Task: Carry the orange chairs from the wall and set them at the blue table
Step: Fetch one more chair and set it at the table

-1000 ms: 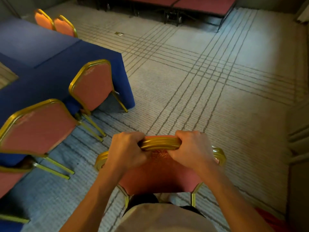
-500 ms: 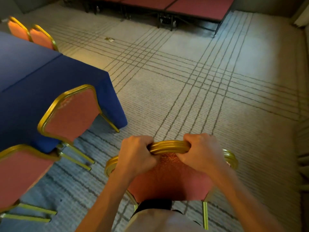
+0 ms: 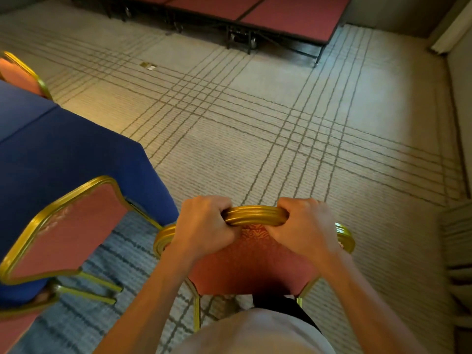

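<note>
An orange chair (image 3: pixel 251 267) with a gold frame is right in front of me, its back facing me. My left hand (image 3: pixel 204 229) and my right hand (image 3: pixel 306 227) both grip the gold top rail of its backrest, fingers curled over it. The blue table (image 3: pixel 58 159) stands to my left, its corner close to the carried chair. Another orange chair (image 3: pixel 69 231) sits at the table's near side. A further one (image 3: pixel 18 75) shows at the far left edge.
Striped beige carpet (image 3: pixel 281 123) stretches ahead and to the right. Low red platforms on black frames (image 3: pixel 281 19) line the far wall. A small floor outlet plate (image 3: pixel 147 65) lies in the carpet. A wall and trim run along the right edge.
The view has moved forward and right along the table. The chairs at the table have slid left and out of frame. Both hands keep the same grip on the chair.
</note>
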